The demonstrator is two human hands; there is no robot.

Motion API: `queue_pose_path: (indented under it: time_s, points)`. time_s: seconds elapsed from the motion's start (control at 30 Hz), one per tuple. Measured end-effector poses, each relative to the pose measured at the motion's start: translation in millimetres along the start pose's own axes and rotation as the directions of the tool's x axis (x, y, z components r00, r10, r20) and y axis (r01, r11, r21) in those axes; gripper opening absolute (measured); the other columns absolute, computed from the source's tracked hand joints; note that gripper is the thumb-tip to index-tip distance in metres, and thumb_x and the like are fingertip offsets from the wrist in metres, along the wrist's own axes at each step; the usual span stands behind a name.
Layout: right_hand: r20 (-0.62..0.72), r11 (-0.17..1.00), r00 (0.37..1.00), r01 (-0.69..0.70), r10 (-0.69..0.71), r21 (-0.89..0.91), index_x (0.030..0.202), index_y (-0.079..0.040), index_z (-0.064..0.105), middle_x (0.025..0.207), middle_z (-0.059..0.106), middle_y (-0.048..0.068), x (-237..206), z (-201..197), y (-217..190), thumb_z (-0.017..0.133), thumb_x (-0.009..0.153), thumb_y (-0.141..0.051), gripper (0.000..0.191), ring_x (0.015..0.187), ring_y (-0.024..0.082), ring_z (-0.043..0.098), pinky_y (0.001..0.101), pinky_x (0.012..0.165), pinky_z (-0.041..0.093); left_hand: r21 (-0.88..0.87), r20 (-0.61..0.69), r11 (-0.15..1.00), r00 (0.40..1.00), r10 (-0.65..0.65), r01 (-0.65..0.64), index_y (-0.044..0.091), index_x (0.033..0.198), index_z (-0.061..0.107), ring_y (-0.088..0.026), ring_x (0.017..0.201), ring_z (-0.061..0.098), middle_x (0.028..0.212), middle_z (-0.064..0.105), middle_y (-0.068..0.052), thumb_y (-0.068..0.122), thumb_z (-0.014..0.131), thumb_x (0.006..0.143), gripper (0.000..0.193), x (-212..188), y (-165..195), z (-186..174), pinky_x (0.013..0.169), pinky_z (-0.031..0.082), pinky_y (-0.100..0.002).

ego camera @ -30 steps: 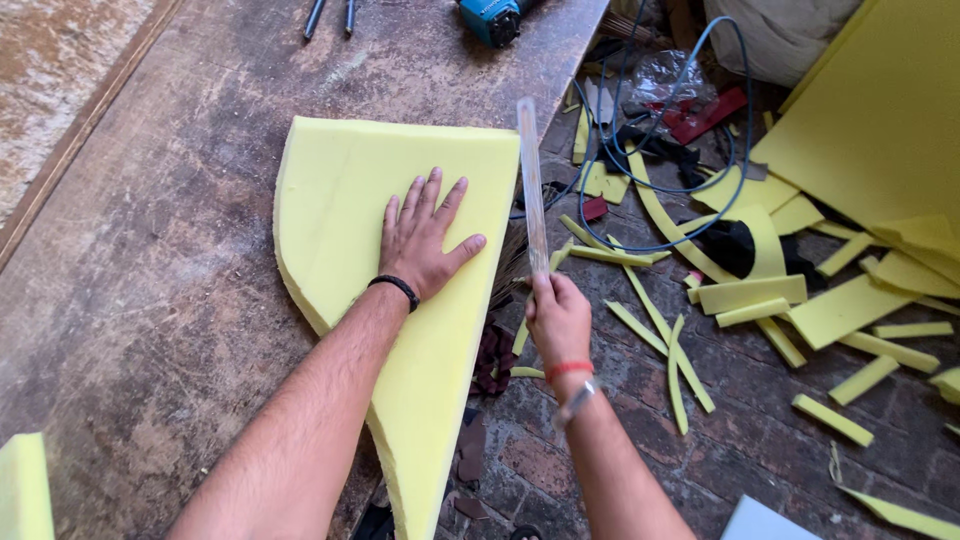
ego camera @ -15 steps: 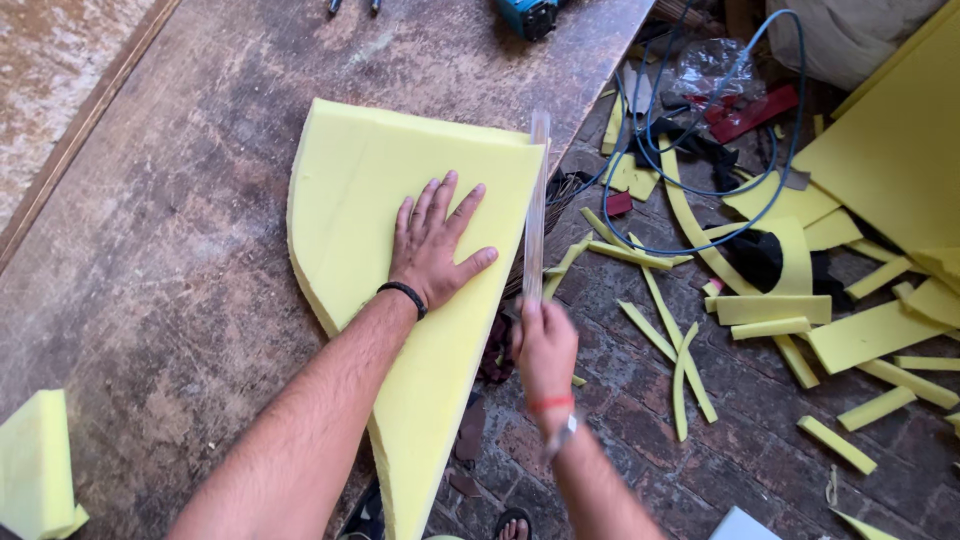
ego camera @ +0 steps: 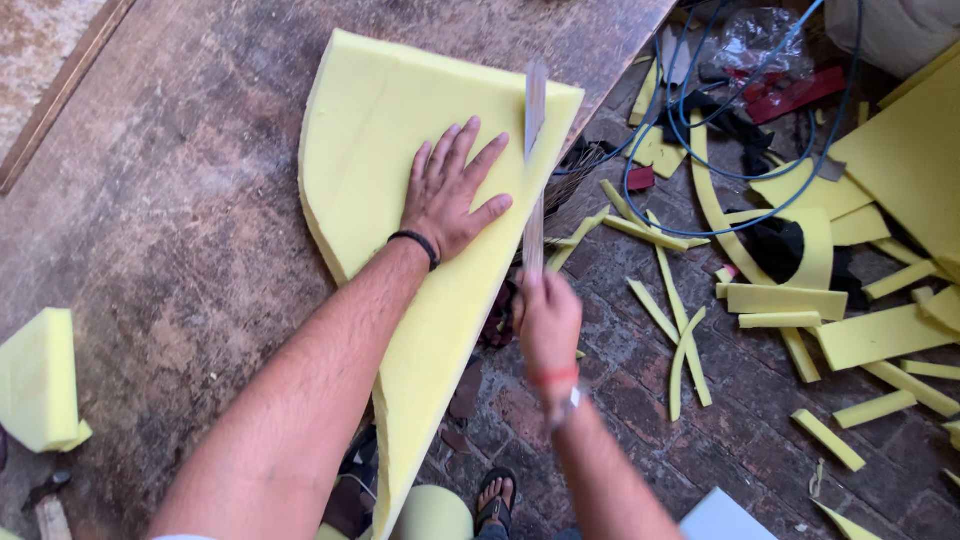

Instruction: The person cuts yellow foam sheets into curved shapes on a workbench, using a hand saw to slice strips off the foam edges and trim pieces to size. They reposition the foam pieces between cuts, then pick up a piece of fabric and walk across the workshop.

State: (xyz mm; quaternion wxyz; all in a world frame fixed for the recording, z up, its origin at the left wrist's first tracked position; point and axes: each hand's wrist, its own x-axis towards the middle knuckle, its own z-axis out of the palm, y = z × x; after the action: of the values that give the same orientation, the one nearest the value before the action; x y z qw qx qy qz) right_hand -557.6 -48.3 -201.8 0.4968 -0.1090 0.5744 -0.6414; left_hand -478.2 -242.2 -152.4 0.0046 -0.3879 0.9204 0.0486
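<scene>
Landmark: the yellow foam sheet [ego camera: 420, 250], lying flat on the worn wooden worktop [ego camera: 170, 210] with its right edge overhanging the worktop's edge.

1. Sandalled foot [ego camera: 495, 500], below the sheet's near tip, on the brick floor [ego camera: 640, 420].
2. Right hand [ego camera: 548, 325], just off the sheet's right edge; fingers wrapped fully shut around the handle of a long, thin blade [ego camera: 534, 170]. Red band and watch on the wrist.
3. Blade, running up from that hand along the sheet's right edge, its far end standing at the sheet's top right corner.
4. Left hand [ego camera: 450, 195], palm down on the sheet's middle, fingers spread wide and flat, gripping nothing. Black band on the wrist.
5. Foam block [ego camera: 42, 380], yellow, well to the left of the sheet, on the worktop.
6. Foam strips [ego camera: 680, 330], yellow, scattered on the floor to the right of the sheet.
7. Blue cable [ego camera: 700, 130], looped on the floor beyond the strips, right of the sheet's far corner.
8. Large foam panel [ego camera: 910, 160], far right of the sheet.
</scene>
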Motion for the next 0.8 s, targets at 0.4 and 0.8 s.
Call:
queue_pose_path:
  time_s: [0.4,0.8]
  points:
    - [-0.019,0.999,1.000,-0.008,0.007,-0.040,0.090,-0.005,0.065,0.057,0.050,-0.004,-71.9,5.9,48.3,0.054,0.105,-0.022,0.026,0.044,0.005,0.042,0.0231,0.039,0.032,-0.072,-0.059,0.997,0.998,0.014,-0.018,0.024,0.168,0.008,-0.026,0.163,0.011,0.177,0.010,-0.007,0.077,0.022,0.099,0.089,11.2,-19.2,23.1,0.130,-0.001,-0.052]
    - [-0.031,0.983,0.983,-0.178,0.180,0.035,0.097,-0.007,0.065,0.058,0.050,-0.004,-168.6,8.1,81.9,0.053,0.104,-0.021,0.020,0.046,0.005,0.042,0.0232,0.040,0.032,-0.287,-0.235,0.952,0.971,0.037,-0.105,0.009,0.168,0.013,-0.029,0.163,0.022,0.174,0.026,-0.017,0.077,0.039,0.102,0.098,11.5,-22.1,21.3,0.132,0.004,-0.051]
